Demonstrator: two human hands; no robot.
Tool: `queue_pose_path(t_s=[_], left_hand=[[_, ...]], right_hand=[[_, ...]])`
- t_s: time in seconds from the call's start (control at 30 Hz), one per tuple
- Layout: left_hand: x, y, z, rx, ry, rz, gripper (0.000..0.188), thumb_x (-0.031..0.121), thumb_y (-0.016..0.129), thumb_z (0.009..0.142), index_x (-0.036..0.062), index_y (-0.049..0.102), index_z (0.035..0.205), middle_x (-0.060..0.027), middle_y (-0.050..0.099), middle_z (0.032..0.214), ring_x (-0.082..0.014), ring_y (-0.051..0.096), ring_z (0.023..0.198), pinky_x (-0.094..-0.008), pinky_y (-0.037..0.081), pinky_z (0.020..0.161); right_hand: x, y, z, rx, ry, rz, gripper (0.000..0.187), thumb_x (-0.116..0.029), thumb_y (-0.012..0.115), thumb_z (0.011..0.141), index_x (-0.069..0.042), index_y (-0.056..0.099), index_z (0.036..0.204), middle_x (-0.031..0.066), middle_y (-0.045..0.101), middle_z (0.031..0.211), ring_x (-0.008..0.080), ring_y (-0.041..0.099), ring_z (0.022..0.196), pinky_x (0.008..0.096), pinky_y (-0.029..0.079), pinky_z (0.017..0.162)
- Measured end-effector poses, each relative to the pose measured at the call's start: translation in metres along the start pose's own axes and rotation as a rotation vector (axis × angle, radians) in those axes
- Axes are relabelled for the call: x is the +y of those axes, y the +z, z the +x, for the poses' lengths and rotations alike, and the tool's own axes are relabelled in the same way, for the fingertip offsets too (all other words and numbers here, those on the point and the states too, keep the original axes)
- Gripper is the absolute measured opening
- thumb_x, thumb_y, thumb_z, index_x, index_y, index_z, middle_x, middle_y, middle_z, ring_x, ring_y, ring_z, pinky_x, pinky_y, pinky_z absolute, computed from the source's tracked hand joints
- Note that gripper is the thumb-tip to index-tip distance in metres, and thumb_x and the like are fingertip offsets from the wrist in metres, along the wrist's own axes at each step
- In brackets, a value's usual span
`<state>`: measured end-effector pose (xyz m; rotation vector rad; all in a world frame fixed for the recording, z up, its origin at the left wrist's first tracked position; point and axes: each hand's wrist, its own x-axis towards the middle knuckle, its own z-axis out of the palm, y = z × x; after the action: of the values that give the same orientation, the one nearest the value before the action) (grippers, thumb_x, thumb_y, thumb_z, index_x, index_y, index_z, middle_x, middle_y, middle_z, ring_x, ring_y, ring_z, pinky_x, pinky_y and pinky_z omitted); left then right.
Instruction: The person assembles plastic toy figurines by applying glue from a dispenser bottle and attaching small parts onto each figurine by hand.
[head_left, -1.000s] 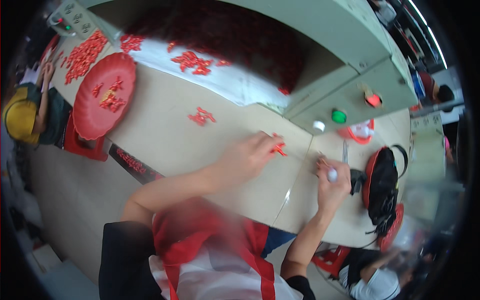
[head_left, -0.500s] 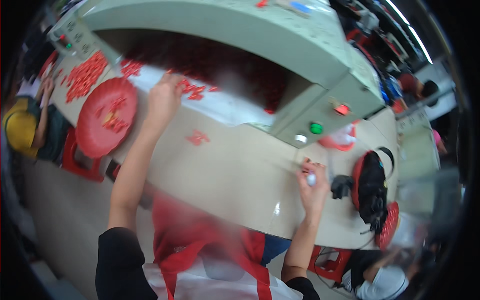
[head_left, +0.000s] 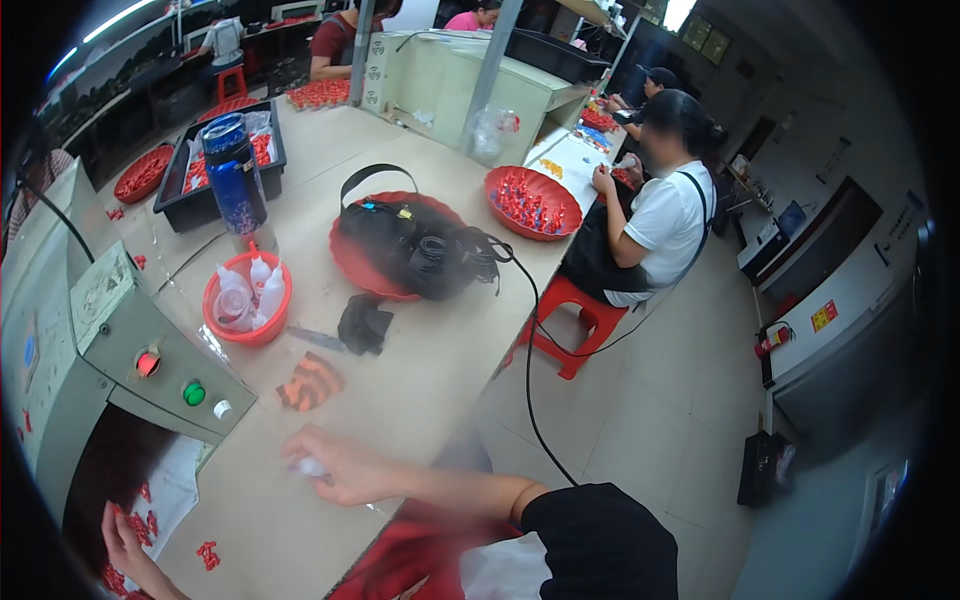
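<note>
So we've got our right hand curled around a small whitish thing, too blurry to name, above the surface. Our left hand is right by the little red pieces at the pale green machine's opening, fingers bent, and we honestly can't tell if it's pinching one.

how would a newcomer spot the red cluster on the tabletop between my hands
Find the pale green machine at left, then the white sheet at its dark opening. Just off its lower right edge lies a small red cluster. Unlike the red pieces on the sheet, it lies apart on the tabletop.
</note>
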<state>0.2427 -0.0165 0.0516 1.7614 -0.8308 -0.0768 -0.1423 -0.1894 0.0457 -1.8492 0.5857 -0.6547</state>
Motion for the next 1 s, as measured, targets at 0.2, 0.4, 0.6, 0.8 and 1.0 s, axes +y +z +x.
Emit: queue_pose_path(t_s=[0.2, 0.4, 0.6, 0.8, 1.0], left_hand=[[0.084, 0.094, -0.139, -0.210, -0.546, -1.170, 0.038, 0.012, 0.052, 0.088, -0.0037, 0.046, 0.122, -0.0104, 0.055, 0.113, -0.0184, 0.050, 0.105, -0.0358, 0.035, 0.097], [0.118, 0.138, -0.157, -0.203, -0.842, -1.461, 0.040, 0.004, 0.050, 0.088, -0.0052, 0.040, 0.126, -0.0194, 0.054, 0.112, -0.0278, 0.057, 0.100, -0.0280, 0.053, 0.080], [0.121, 0.119, -0.171, -0.220, -0.783, -1.303, 0.033, 0.006, 0.051, 0.089, -0.0058, 0.048, 0.120, -0.0143, 0.059, 0.107, -0.0248, 0.058, 0.101, -0.0335, 0.048, 0.089], [0.124, 0.116, -0.176, -0.193, -0.697, -1.191, 0.031, 0.005, 0.051, 0.089, -0.0061, 0.050, 0.118, -0.0141, 0.059, 0.106, -0.0235, 0.059, 0.099, -0.0343, 0.048, 0.088], [0.123, 0.115, -0.175, -0.205, -0.668, -1.174, 0.030, 0.005, 0.050, 0.089, -0.0054, 0.052, 0.117, -0.0161, 0.059, 0.106, -0.0236, 0.060, 0.098, -0.0337, 0.049, 0.086]], right_hand=[[0.003, 0.019, 0.001, 0.027, -0.003, 0.413, 0.044, 0.000, 0.065, 0.074, -0.007, 0.043, 0.112, 0.0047, 0.050, 0.097, 0.0131, 0.053, 0.092, 0.0279, 0.044, 0.078], [-0.043, -0.005, -0.009, 0.269, -0.195, 0.025, 0.029, -0.004, 0.071, 0.066, 0.000, 0.059, 0.091, 0.0095, 0.063, 0.083, 0.0137, 0.059, 0.065, 0.0246, 0.048, 0.059], [-0.053, 0.017, -0.020, 0.068, -0.549, -0.186, 0.030, -0.008, 0.063, 0.066, 0.004, 0.054, 0.092, 0.0107, 0.059, 0.074, 0.0124, 0.047, 0.049, 0.0244, 0.039, 0.046], [-0.065, 0.024, -0.019, 0.104, -0.482, -0.212, 0.032, -0.004, 0.072, 0.058, -0.004, 0.061, 0.087, 0.0075, 0.058, 0.062, 0.0199, 0.054, 0.048, 0.0254, 0.043, 0.046], [-0.064, 0.027, -0.015, 0.100, -0.472, -0.205, 0.031, -0.005, 0.072, 0.058, -0.005, 0.062, 0.087, 0.0066, 0.057, 0.061, 0.0196, 0.053, 0.047, 0.0255, 0.043, 0.046]])
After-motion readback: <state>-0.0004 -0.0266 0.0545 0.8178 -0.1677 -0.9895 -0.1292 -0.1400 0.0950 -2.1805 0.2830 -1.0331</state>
